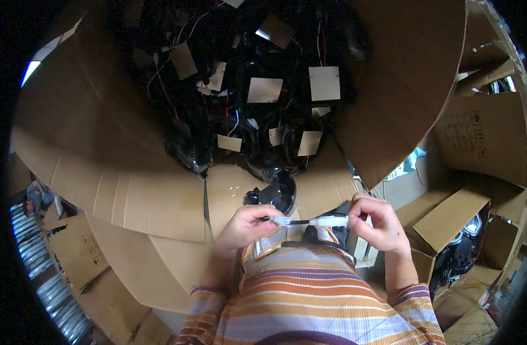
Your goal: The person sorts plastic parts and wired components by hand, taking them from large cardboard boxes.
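Just in front of my body, a short cable is stretched sideways between my two hands. Its dark middle length (300,222) runs from a pale plastic connector (280,220) on the left to a longer white sleeve-like piece (330,221) on the right. My left hand (253,225) pinches the connector between thumb and fingers. At the other end, my right hand (377,223) grips the tip of the white piece with its fingers curled. Beyond the hands, a glossy black part (284,192) rests against the cardboard.
A large open cardboard box (119,190) spans the far side. Inside are dark glossy parts with thin wires and several flat tan pieces (265,90). To the right stands another carton (453,221) with black and clear parts. Metal rollers (33,247) lie at the left edge.
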The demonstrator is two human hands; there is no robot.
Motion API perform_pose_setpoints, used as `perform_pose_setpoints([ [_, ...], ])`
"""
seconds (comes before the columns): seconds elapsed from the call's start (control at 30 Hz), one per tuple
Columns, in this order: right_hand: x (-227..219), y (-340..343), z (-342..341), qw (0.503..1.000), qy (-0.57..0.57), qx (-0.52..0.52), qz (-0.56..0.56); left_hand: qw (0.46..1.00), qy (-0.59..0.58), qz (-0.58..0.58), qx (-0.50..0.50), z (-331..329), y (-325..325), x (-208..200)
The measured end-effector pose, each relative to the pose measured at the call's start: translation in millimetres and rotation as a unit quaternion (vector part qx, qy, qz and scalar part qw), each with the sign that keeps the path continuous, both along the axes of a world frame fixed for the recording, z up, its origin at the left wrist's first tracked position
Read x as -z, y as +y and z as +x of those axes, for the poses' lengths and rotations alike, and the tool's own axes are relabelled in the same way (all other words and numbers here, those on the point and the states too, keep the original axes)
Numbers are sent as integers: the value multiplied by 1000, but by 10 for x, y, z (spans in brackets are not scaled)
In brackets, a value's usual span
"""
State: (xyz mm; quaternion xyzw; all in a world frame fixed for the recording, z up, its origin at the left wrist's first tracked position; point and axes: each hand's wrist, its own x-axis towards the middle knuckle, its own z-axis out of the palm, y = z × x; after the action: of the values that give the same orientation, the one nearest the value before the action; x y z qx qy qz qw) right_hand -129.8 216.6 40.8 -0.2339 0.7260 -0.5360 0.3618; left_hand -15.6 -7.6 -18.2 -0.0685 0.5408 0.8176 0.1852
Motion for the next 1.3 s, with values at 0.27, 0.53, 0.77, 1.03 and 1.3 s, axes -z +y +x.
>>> perform_pose_setpoints([
  [0.27,-78,-42,19,997,13,-32,-63,998,-29,6,-60,58,-15,11],
  [0.53,-73,-136,-26,997,26,-49,-46,997,-50,2,-61,102,-30,8],
  [0.77,-37,-161,16,994,69,-71,-55,996,-66,-45,-37,105,-19,-34],
  [1.03,10,-153,64,991,115,-57,27,998,-58,-11,1,106,-86,-19],
  [1.3,62,-191,95,989,149,4,-1,988,-114,-96,-31,30,-44,-82],
])
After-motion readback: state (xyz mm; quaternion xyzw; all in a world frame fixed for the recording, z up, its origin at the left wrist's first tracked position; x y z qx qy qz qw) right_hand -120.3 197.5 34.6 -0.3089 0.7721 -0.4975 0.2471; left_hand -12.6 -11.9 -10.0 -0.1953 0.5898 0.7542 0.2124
